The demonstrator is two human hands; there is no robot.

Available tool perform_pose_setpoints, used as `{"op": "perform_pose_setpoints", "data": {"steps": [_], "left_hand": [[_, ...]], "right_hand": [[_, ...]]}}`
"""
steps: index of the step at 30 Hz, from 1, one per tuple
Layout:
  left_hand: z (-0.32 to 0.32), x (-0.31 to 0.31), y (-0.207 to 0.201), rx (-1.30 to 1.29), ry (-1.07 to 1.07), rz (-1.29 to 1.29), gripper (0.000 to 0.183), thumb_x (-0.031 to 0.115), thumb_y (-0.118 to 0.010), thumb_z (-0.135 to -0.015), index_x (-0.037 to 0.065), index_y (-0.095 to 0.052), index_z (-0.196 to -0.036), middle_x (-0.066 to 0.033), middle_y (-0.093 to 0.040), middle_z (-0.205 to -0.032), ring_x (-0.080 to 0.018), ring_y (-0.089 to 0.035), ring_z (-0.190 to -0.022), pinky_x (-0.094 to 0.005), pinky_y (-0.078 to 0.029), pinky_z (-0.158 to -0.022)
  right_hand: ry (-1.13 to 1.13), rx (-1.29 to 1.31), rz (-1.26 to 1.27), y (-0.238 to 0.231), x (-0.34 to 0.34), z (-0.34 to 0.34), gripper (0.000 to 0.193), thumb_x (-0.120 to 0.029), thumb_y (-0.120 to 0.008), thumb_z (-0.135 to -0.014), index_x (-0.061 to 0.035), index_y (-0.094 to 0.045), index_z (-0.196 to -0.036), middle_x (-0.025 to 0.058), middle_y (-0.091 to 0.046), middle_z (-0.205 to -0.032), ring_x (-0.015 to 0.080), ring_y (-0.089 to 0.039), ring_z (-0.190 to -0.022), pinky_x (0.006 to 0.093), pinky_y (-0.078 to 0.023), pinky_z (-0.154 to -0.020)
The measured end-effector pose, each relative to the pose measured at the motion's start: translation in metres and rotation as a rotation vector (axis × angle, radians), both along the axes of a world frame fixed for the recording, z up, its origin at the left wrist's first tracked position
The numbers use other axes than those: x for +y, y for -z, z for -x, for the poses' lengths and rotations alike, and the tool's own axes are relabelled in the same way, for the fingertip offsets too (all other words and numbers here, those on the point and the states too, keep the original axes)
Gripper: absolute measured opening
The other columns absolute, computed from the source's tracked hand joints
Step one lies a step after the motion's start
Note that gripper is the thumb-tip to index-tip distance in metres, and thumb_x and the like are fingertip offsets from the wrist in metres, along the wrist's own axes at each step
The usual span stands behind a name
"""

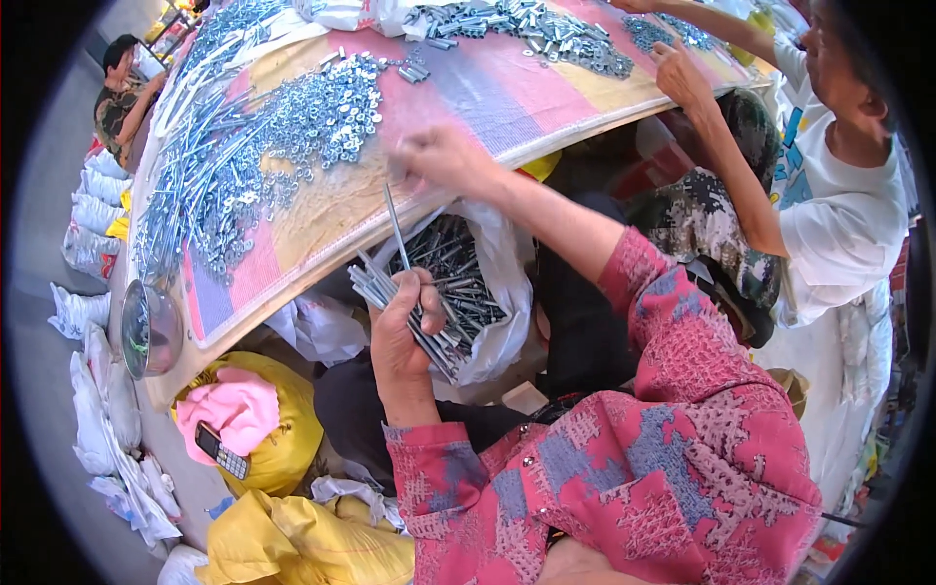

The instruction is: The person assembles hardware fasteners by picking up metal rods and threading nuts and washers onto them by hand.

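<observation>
My left hand [402,327] is closed round a bundle of thin metal rods [372,283], held over an open white sack [517,292]. One longer rod [396,226] sticks up from its thumb and fingers toward the table edge. Dark metal rods or bolts [475,278] fill the sack. Above the table's near edge is my right hand [444,159], smeared by motion, so its fingers do not show clearly. Beyond it, small nuts and washers [336,102] lie heaped on the striped cloth [487,93]. Long thin rods [190,180] are spread at the left.
A co-worker [838,195] sits at the right, hands over more metal parts [648,34]; another person [122,102] is at the far left. A metal bowl [151,330] stands at the table corner. A phone [222,450] and pink cloth [229,409] lie on a yellow sack [292,429].
</observation>
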State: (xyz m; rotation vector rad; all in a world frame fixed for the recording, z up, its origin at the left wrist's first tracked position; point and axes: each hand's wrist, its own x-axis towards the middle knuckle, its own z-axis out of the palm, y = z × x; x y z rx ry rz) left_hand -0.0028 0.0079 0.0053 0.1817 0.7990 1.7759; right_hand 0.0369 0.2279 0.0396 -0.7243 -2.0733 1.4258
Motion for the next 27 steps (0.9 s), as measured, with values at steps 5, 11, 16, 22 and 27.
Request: {"op": "perform_pose_setpoints", "data": {"steps": [5, 11, 16, 22, 27], "left_hand": [[0.002, 0.006, -0.004, -0.106, -0.020, 0.047, 0.018, 0.017, -0.060, -0.093, -0.001, -0.057, -0.090, -0.0052, -0.055, -0.063, -0.0079, -0.042, -0.042, -0.0200, -0.033, -0.039], [0.006, 0.012, -0.002, -0.158, -0.078, 0.056, 0.023, 0.023, -0.061, -0.093, 0.000, -0.057, -0.092, -0.0001, -0.045, -0.058, -0.0062, -0.037, -0.042, -0.0195, -0.032, -0.040], [0.001, 0.019, -0.008, -0.113, -0.055, 0.073, 0.024, 0.024, -0.061, -0.093, 0.000, -0.058, -0.095, -0.0012, -0.048, -0.059, -0.0066, -0.037, -0.042, -0.0198, -0.031, -0.039], [0.004, 0.006, 0.002, -0.003, -0.111, 0.073, 0.022, 0.021, -0.062, -0.092, 0.000, -0.059, -0.094, -0.0011, -0.051, -0.063, -0.0056, -0.041, -0.044, -0.0180, -0.032, -0.038], [-0.003, 0.006, -0.009, 0.153, -0.069, 0.142, 0.020, 0.017, -0.063, -0.090, -0.002, -0.061, -0.097, -0.0021, -0.054, -0.066, -0.0063, -0.043, -0.047, -0.0183, -0.033, -0.039]], "right_hand": [[0.523, -0.198, -0.548, 0.014, 0.139, 0.036, 0.038, -0.035, -0.055, -0.082, -0.0011, -0.070, -0.091, 0.0199, -0.069, -0.090, 0.0367, -0.067, -0.086, 0.0445, -0.051, -0.078], [0.471, -0.535, -0.514, 0.008, 0.158, 0.078, 0.044, -0.035, -0.061, -0.074, -0.0015, -0.068, -0.102, 0.0214, -0.065, -0.109, 0.0345, -0.063, -0.105, 0.0429, -0.050, -0.088], [0.409, -0.454, -0.541, 0.017, 0.175, 0.059, 0.042, -0.037, -0.062, -0.075, -0.0031, -0.070, -0.098, 0.0193, -0.067, -0.104, 0.0313, -0.067, -0.092, 0.0398, -0.053, -0.082], [-0.046, 0.029, 0.331, -0.002, 0.087, 0.018, 0.020, -0.018, -0.057, -0.093, 0.0005, -0.064, -0.097, 0.0139, -0.070, -0.083, 0.0091, -0.059, -0.054, 0.0238, -0.046, -0.047], [-0.318, 0.282, 0.568, -0.009, 0.024, -0.014, 0.020, -0.010, -0.053, -0.095, 0.0022, -0.055, -0.111, 0.0182, -0.068, -0.093, 0.0126, -0.062, -0.058, 0.0216, -0.050, -0.053]]}}
